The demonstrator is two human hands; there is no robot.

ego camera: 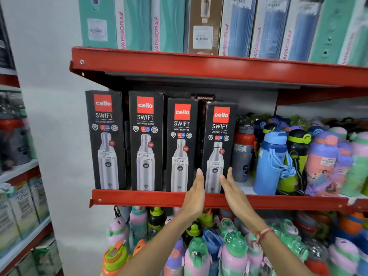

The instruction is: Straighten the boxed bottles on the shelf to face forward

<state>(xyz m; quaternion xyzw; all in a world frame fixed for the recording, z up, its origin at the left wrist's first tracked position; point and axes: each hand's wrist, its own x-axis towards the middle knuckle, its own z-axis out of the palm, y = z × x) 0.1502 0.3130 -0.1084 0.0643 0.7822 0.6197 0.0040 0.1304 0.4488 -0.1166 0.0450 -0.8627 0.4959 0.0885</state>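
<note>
Several black boxed bottles with red labels stand in a row on the red middle shelf point(139, 198), fronts toward me. The rightmost boxed bottle point(219, 136) sits slightly turned, beside the one to its left point(181, 136). Two more point(146, 136) point(105, 136) stand further left. My left hand point(196, 193) is flat with fingers straight, at the lower left edge of the rightmost box. My right hand point(232, 193) is flat too, at that box's lower right edge. Both palms face each other across the box; contact is unclear.
Loose coloured bottles crowd the shelf right of the boxes, a red-topped grey bottle point(243, 148) closest. Tall teal and blue boxes point(235, 26) fill the upper shelf. More bottles point(199, 246) pack the shelf below. Another rack point(20, 176) stands at left.
</note>
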